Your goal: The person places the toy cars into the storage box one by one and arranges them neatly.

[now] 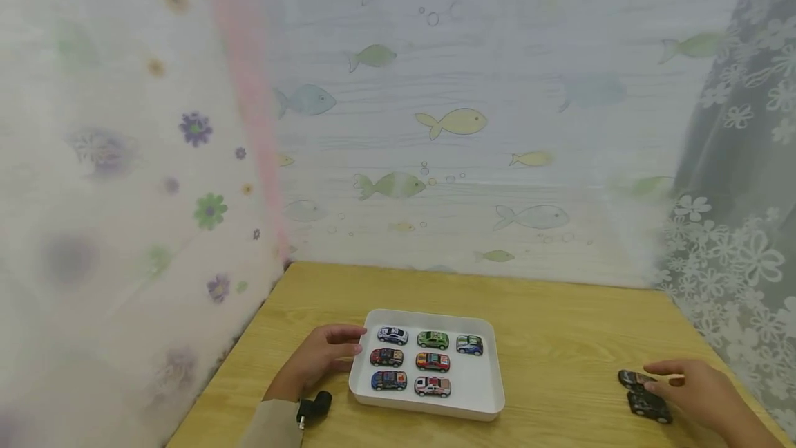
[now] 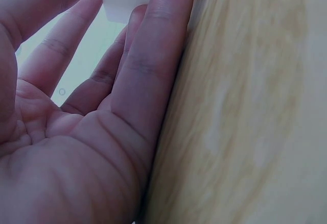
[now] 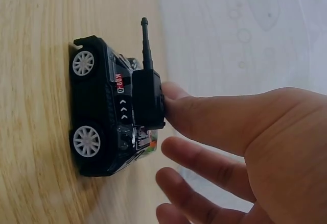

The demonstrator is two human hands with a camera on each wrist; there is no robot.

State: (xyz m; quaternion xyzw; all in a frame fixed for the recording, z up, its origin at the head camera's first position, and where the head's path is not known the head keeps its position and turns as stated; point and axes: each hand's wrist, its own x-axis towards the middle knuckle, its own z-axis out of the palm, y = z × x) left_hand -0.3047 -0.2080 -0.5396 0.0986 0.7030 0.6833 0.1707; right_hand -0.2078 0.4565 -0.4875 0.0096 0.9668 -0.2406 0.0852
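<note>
My left hand rests on the table at the left side of a white tray, its fingertips at the tray wall. Several toy cars stand in rows in the tray, among them a green car and a red and yellow car. At the right, my right hand reaches over two more cars with its fingers apart. Its thumb is close by the turret of a black toy car; contact is unclear. A smaller dark car stands just behind that one, near the index fingertip.
A black angled plug-like piece is by the left wrist. The wooden table meets a fish-print curtain at the back. Flower-print curtains hang at the left and right sides.
</note>
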